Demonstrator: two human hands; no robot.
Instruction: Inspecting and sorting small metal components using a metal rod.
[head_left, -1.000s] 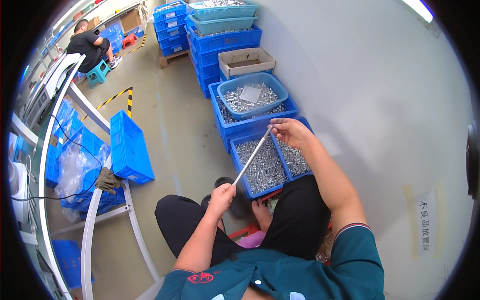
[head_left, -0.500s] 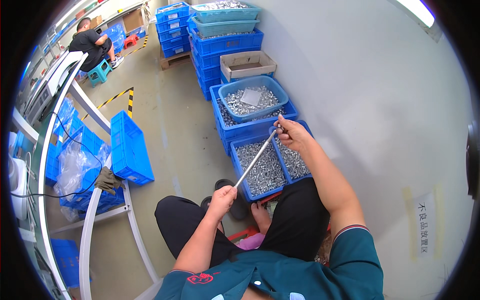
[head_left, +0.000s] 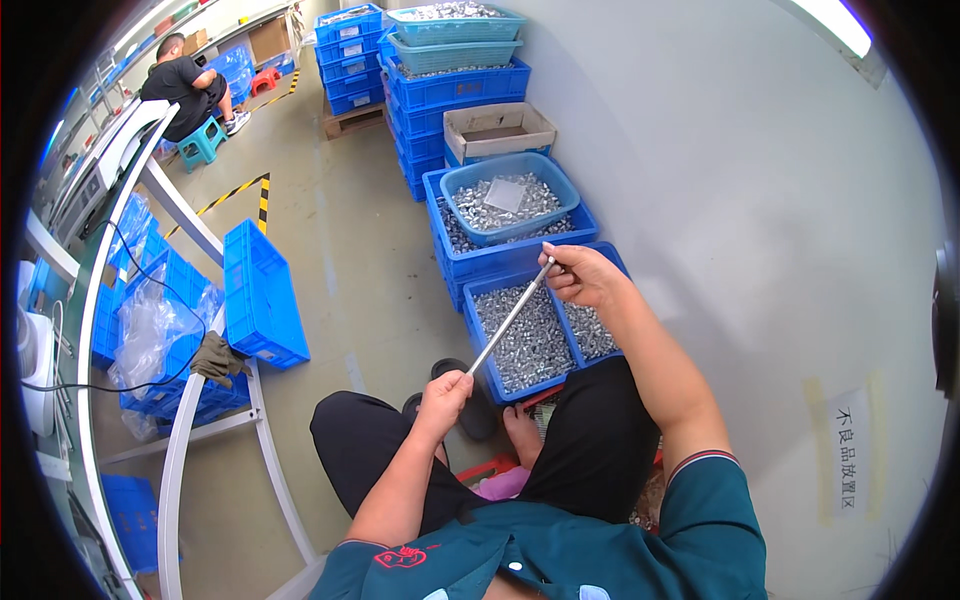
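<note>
While my left hand (head_left: 443, 388) pinches the rod's (head_left: 510, 318) near end, my right hand (head_left: 578, 274) pinches its far end, slanting over the bin (head_left: 478, 322).

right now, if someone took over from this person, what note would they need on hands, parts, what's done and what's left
Left hand: shut on the near end of a thin metal rod, above the knee.
Right hand: pinching the rod's far end, over the blue crate of small silver metal parts.
The rod slants between both hands above that crate.
More parts fill a light blue basin on the crate behind.
Done: rod is held at both ends.
Left: cannot tell whether any parts sit on the rod; the crate looks nearly full.
</note>
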